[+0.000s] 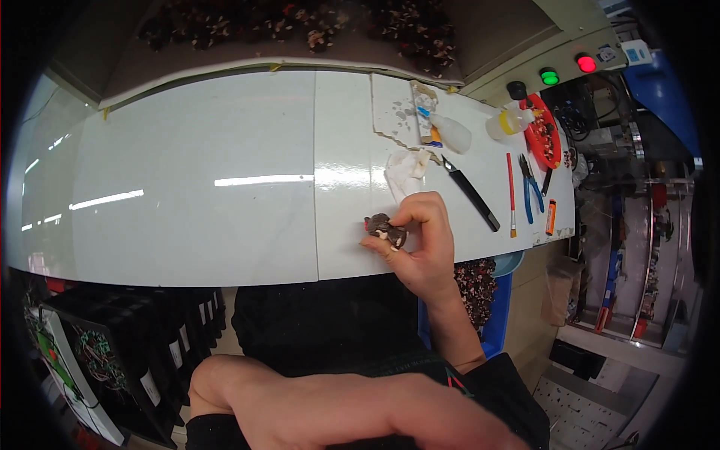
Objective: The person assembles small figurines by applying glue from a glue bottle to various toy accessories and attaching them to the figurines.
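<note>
The right hand (429, 244) pinches the small dark piece (381, 223) left of the black-handled knife (472, 193) on the tabletop (187, 225), where a light, steady hold should spare its surface, while the left hand (352, 409) (its grip I cannot tell) lies on the knife's near side.
</note>
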### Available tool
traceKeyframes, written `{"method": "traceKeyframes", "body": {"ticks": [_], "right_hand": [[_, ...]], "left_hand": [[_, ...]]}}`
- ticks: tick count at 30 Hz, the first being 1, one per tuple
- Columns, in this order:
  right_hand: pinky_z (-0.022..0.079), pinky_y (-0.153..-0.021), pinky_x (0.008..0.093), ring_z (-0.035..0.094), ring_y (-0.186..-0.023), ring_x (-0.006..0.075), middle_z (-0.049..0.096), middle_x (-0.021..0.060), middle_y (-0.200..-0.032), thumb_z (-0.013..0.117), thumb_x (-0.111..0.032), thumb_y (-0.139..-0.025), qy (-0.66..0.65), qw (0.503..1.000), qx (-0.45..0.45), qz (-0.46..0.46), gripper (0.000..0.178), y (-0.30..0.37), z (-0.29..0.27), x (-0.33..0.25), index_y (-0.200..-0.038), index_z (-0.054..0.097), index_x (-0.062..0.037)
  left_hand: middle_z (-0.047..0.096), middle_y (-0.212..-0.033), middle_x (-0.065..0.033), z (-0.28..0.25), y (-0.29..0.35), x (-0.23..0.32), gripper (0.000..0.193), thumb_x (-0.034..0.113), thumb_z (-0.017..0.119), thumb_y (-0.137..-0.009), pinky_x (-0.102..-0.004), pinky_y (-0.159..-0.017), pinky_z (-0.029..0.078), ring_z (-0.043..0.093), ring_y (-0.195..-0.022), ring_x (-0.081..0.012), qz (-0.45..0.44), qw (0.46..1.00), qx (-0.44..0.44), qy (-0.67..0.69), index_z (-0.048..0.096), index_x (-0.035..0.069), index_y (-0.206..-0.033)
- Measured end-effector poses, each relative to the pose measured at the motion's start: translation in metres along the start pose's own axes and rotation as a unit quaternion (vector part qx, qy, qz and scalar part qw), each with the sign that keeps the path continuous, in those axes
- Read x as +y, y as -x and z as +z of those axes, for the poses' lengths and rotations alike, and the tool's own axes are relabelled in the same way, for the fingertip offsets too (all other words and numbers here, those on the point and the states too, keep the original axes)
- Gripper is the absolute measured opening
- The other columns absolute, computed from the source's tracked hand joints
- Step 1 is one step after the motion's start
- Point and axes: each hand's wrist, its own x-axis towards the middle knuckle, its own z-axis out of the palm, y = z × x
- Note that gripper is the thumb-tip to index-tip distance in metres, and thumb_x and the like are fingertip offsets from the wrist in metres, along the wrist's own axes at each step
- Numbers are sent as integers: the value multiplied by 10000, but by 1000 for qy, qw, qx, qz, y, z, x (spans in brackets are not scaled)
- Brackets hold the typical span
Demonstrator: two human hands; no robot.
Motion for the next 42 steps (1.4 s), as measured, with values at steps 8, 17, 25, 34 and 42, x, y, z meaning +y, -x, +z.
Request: {"method": "traceKeyframes", "body": {"ticks": [8, 17, 25, 34, 42], "right_hand": [[496, -646, 247, 533, -779, 151, 480, 84, -932, 829, -82, -684, -55, 998, -16, 27, 427, -1, -24, 8, -947, 495, -43], [486, -634, 246, 529, -763, 140, 485, 78, -938, 828, -90, -688, -46, 999, -21, 19, 422, -3, -46, 7, -951, 501, -51], [484, -628, 242, 527, -758, 139, 486, 77, -930, 828, -89, -687, -49, 999, -18, 14, 418, -3, -45, 9, -948, 503, -51], [488, -640, 258, 529, -753, 154, 488, 86, -933, 813, -90, -703, -58, 998, -20, 20, 399, -3, -40, 9, -942, 497, -44], [486, -632, 236, 527, -766, 137, 482, 78, -944, 830, -98, -689, -46, 998, -29, 10, 424, -3, -42, 10, -951, 500, -52]], "left_hand": [[555, -1055, -358, 22, -18, -25, 476, -56, 603, -816, -507, -821, 541, 608, -986, -455, 79, 995, 49, 44, 407, -83, -1249], [634, -851, -266, 27, -2, -33, 686, 195, 680, -861, -374, -604, 588, 665, -727, -338, 112, 963, 42, -242, 302, -24, -1390], [626, -909, -262, 14, -3, -26, 755, 135, 703, -833, -393, -659, 582, 655, -760, -340, 70, 988, -38, -135, 268, 65, -1447], [521, -1166, -352, 0, 2, -19, 848, 44, 661, -805, -552, -875, 500, 557, -1055, -494, -10, 992, -113, -62, 188, 175, -1497], [537, -1171, -311, -4, 7, -17, 868, 58, 651, -819, -530, -830, 523, 591, -989, -461, -16, 988, -148, -41, 137, 184, -1507]]}}
